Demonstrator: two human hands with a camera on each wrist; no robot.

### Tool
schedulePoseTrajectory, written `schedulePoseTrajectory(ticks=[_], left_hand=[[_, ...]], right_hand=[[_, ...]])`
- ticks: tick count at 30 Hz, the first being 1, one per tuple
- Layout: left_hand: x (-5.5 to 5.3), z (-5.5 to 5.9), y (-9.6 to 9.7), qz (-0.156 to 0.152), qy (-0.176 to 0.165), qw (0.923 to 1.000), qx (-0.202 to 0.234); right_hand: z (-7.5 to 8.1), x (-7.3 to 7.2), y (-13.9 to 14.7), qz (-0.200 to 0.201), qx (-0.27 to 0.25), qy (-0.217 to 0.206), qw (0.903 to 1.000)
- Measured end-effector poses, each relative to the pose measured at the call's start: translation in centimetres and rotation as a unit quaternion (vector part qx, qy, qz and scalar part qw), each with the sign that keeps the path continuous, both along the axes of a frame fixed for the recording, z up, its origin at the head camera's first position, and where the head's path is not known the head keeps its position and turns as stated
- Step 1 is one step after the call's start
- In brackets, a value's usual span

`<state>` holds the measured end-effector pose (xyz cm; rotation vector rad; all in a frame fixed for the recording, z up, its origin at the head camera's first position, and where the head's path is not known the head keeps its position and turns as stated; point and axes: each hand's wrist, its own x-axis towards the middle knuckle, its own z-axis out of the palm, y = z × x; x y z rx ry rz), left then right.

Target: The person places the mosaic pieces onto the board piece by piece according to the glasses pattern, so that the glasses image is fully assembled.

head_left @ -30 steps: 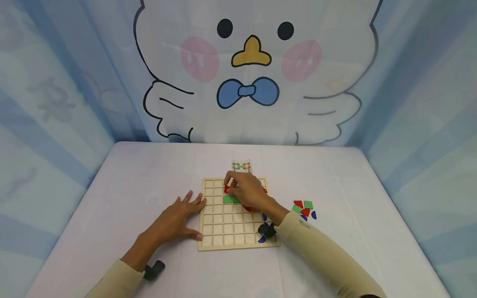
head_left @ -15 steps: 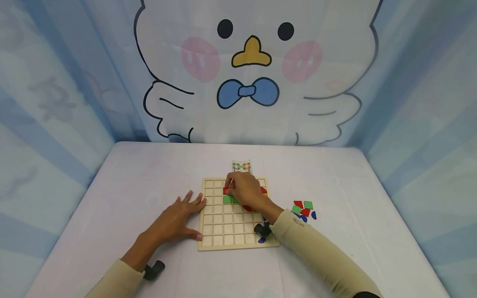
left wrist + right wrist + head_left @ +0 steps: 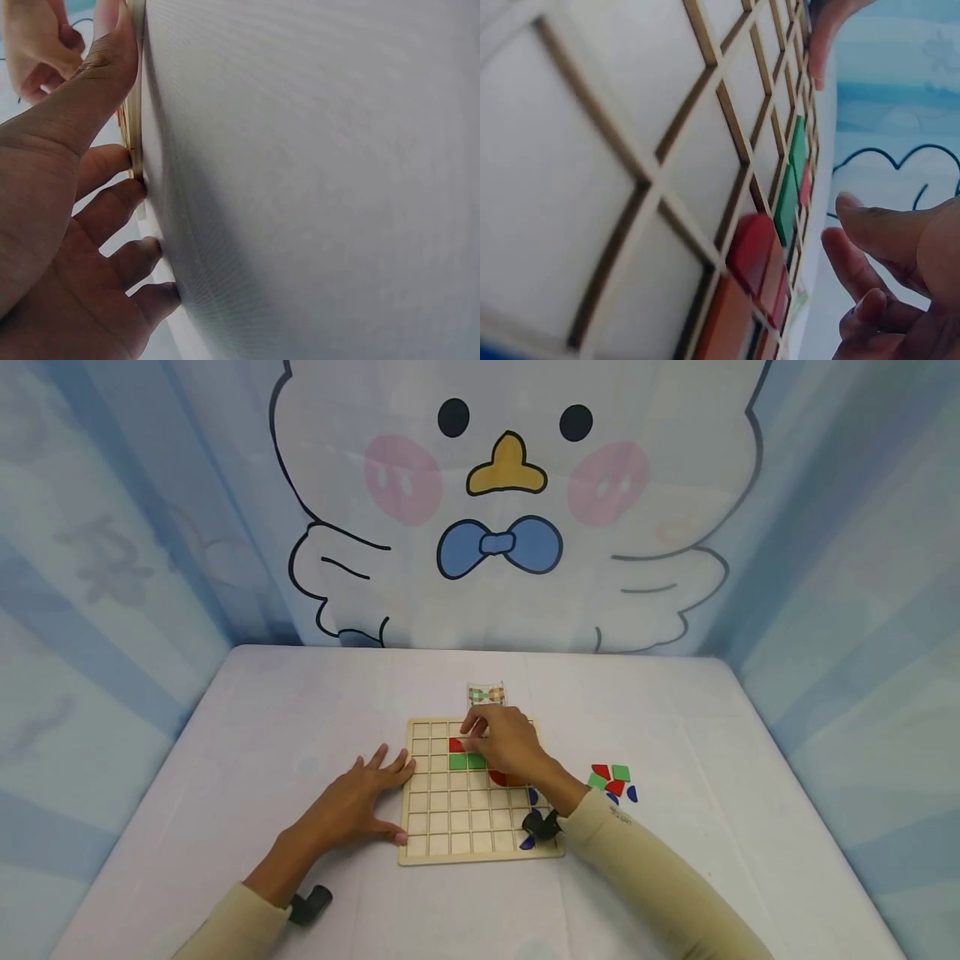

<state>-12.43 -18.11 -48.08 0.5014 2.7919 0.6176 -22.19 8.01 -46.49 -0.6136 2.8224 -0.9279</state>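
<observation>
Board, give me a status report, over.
Left hand touching left edge of board. Right hand over board, looks empty. Red piece on board, beyond a green square. Right hand hides part of board.

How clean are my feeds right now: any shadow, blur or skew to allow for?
Head: board evenly lit, grid legible, pieces small; left wrist: dim, a soft shadow on the white cloth beside the left hand; right wrist: also dim, board at a steep slant behind the right hand, blue sliver bottom left blurred.
</observation>
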Motion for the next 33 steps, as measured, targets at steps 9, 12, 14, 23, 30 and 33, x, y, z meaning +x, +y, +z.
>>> schedulePoseTrajectory(ticks=[9, 12, 14, 23, 30, 33], left_hand=[[0.0, -0.2, 0.1, 0.001, 0.007, 1.0000, -0.001], [0.0, -0.2, 0.1, 0.000, 0.007, 1.0000, 0.000], [0.0, -0.2, 0.1, 0.000, 0.006, 1.0000, -0.001], [0.2, 0.0, 0.0, 0.000, 0.005, 1.0000, 0.000], [0.0, 0.0, 0.1, -0.004, 0.004, 1.0000, 0.001], [0.0, -0.1, 0.1, -0.003, 0.002, 1.0000, 0.001]], right_hand=[[1.5, 1.1, 4.9, -0.070, 0.004, -0.020, 0.9974], [1.7, 1.4, 7.1, -0.090, 0.017, -0.019, 0.9956], [1.8, 1.7, 8.5, -0.104, 0.024, -0.018, 0.9941], [1.6, 2.9, 14.3, -0.150, 0.045, -0.032, 0.9871], [1.1, 4.0, 17.7, -0.173, 0.054, -0.029, 0.9830], [0.8, 4.4, 19.0, -0.178, 0.064, -0.028, 0.9815]])
